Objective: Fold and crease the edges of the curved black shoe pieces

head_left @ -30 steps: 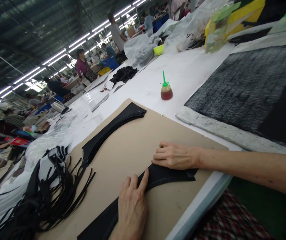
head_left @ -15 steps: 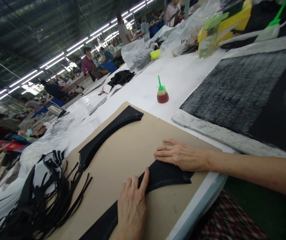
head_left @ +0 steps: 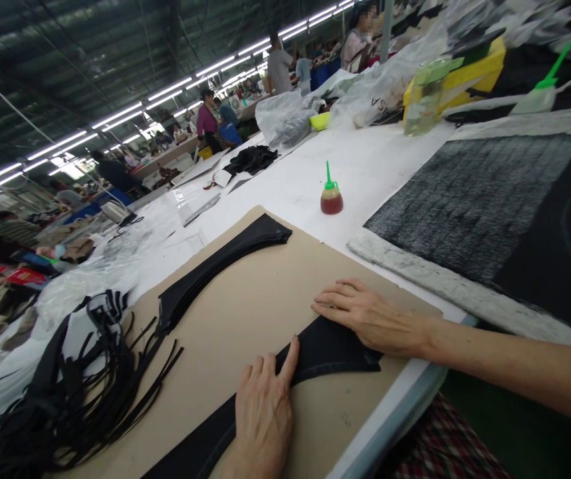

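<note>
A curved black cut piece (head_left: pixel 325 352) lies on a brown cardboard sheet (head_left: pixel 260 299) near the table's front edge. My left hand (head_left: pixel 264 409) rests flat on the lower part of it, fingers stretched toward the piece's middle. My right hand (head_left: pixel 367 313) lies flat with fingers extended on its upper end. Neither hand grips anything. A stack of similar curved black pieces (head_left: pixel 218 266) lies farther up the cardboard, apart from both hands.
A tangle of thin black strips (head_left: pixel 76 392) lies at the left. A small bottle of reddish liquid with a green nozzle (head_left: pixel 331 196) stands on the white table (head_left: pixel 375 159). A dark felt mat (head_left: pixel 484 199) fills the right. Plastic bags, bottles and other workers are farther back.
The view has shifted slightly. My right hand slid a little to the right along the piece; my left hand stays in place.
</note>
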A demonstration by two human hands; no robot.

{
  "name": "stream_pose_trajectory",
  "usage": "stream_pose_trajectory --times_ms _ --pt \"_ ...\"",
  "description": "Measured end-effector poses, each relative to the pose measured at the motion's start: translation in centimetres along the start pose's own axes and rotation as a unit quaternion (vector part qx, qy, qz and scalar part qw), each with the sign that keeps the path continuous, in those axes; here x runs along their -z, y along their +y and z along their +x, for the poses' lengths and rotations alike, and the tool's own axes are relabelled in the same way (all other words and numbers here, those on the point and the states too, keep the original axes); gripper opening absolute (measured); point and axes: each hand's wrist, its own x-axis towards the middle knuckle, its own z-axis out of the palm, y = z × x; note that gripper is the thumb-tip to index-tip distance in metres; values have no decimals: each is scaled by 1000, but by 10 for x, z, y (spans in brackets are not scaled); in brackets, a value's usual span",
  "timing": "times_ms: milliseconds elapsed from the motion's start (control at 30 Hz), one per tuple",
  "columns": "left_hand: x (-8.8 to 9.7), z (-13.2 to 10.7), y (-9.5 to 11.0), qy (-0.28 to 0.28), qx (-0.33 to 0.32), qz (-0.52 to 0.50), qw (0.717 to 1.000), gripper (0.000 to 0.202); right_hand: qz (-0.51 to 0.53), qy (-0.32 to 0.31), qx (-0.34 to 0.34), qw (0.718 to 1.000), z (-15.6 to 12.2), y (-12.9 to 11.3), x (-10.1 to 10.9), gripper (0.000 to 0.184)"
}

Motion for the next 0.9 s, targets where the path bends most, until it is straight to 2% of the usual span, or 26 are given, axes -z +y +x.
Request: stream_pose_trajectory --times_ms 100,200,400,600,700,800,900 --pt "1 -1 1 2 1 4 1000 80 14 -24 5 1000 -3 -6 -6 48" --pt "2 -1 3 1 6 6 1000 78 -1 -32 -14 999 -14 1 -7 50" --pt "4 0 4 -5 14 -1 1000 78 -40 10 -40 998 -16 5 0 44" --pt "6 0 5 -30 24 -22 999 80 -27 -18 -33 999 -13 -1 0 47" --pt "7 1 5 -34 24 -34 999 80 -44 18 -50 998 -12 -2 2 42" --pt "6 0 6 -32 33 -52 998 80 -37 39 -35 998 0 -14 1 43" --pt "10 -5 9 -26 61 -89 994 75 6 20 14 1000 15 -35 -6 48"
